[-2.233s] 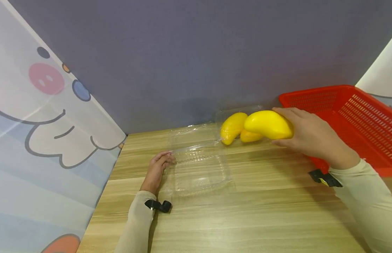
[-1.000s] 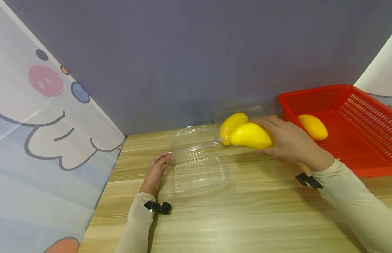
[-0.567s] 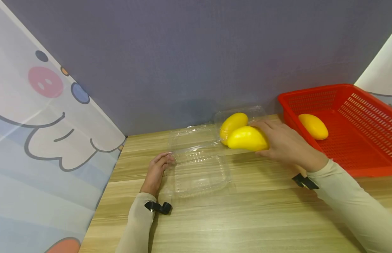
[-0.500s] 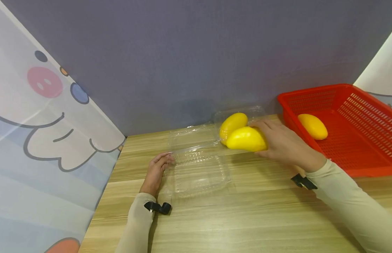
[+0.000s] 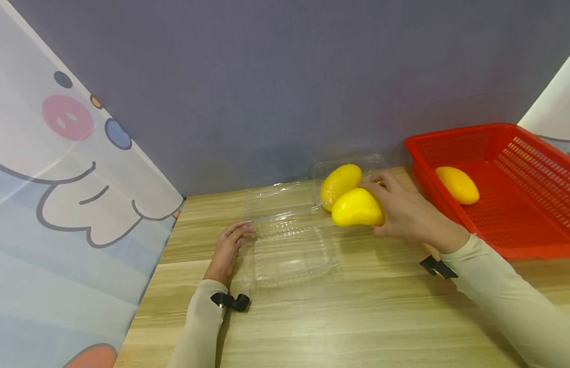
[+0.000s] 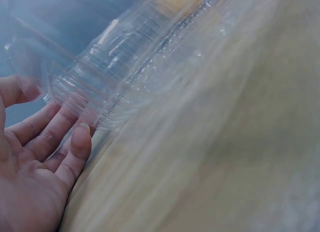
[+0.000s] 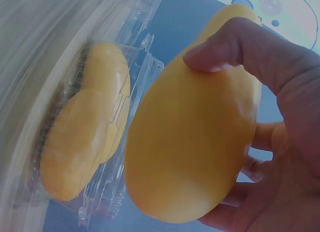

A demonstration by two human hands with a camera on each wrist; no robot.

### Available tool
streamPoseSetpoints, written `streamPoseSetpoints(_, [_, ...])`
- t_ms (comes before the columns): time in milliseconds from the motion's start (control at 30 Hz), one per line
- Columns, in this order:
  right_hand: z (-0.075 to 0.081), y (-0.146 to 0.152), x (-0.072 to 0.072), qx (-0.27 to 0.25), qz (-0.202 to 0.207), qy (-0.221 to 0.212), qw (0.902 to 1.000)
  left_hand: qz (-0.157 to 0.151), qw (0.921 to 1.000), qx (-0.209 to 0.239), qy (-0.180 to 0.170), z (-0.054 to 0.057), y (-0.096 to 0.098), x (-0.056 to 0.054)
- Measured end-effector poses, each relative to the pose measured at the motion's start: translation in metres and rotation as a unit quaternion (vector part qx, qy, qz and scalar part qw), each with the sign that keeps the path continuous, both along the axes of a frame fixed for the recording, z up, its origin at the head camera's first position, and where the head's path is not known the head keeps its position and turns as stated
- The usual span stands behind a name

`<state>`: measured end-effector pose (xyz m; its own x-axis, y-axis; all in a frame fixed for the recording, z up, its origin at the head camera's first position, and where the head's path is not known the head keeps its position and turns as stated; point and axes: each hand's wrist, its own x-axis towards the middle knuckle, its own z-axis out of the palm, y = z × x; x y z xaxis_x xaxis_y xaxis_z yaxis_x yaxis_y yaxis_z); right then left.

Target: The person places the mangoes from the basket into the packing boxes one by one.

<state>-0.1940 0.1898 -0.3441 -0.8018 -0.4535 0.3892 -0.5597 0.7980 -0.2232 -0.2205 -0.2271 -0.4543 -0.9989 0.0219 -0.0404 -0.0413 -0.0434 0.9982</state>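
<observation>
My right hand (image 5: 402, 209) grips a yellow mango (image 5: 357, 207), thumb on one side and fingers on the other, held above the table. Behind it, a clear plastic clamshell (image 7: 117, 184) contains two mangoes; one mango (image 5: 341, 184) shows plainly in the head view, while the other is mostly hidden by my hand. Nearer lies another clear clamshell (image 5: 291, 255), spread open, its lid toward the wall. Relaxed fingers of my left hand (image 5: 229, 248) touch its left side; the left wrist view shows the fingertips against the ribbed plastic (image 6: 107, 81).
On the right stands a red slotted basket (image 5: 519, 240) with one mango (image 5: 457, 185) against its left wall. A grey wall (image 5: 266, 102) borders the back of the wooden table (image 5: 312, 327). A cartoon-printed panel (image 5: 82, 204) runs along the left.
My right hand has carried the mango left and toward me, away from the basket. The mango in the basket has come into view from behind the hand. My left hand stays put.
</observation>
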Motion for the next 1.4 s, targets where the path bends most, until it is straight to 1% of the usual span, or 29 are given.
streamPoseSetpoints(100, [-0.0011, -0.0002, -0.0004, -0.003, 0.0, -0.002, 1.0, -0.005, 1.0, 0.0, 0.001, 0.0, -0.0007, 0.0])
streamPoseSetpoints(367, [-0.0041, -0.0007, 0.0015, 0.002, 0.01, 0.003, 0.9999, 0.0, 1.0, -0.004, 0.003, -0.0018, -0.004, 0.0024])
streamPoseSetpoints(533, [-0.0032, 0.0, -0.0012, 0.006, 0.004, 0.009, 0.9999, -0.003, 1.0, -0.005, 0.001, -0.0039, -0.0042, 0.0021])
streamPoseSetpoints(767, [0.0, 0.0019, -0.0028, 0.012, 0.008, 0.035, 0.9993, -0.002, 1.0, -0.005, 0.004, -0.0038, -0.0069, 0.0033])
streamPoseSetpoints(900, [0.0012, 0.0032, -0.0025, 0.011, 0.009, 0.04, 0.9991, 0.002, 1.0, -0.003, 0.004, -0.0036, -0.0062, 0.0036])
streamPoseSetpoints(1167, [0.0008, 0.0032, -0.001, 0.013, 0.039, 0.044, 0.9982, -0.009, 0.9999, 0.003, 0.007, -0.0033, -0.003, 0.0034])
streamPoseSetpoints(1267, [0.0, 0.0032, -0.0009, 0.018, 0.043, 0.042, 0.998, -0.014, 0.9999, -0.002, 0.009, -0.0031, -0.0025, 0.0021])
streamPoseSetpoints(1400, [-0.001, 0.0027, -0.0012, 0.018, 0.047, 0.037, 0.9981, -0.014, 0.9998, -0.008, 0.011, -0.0025, -0.002, -0.0002])
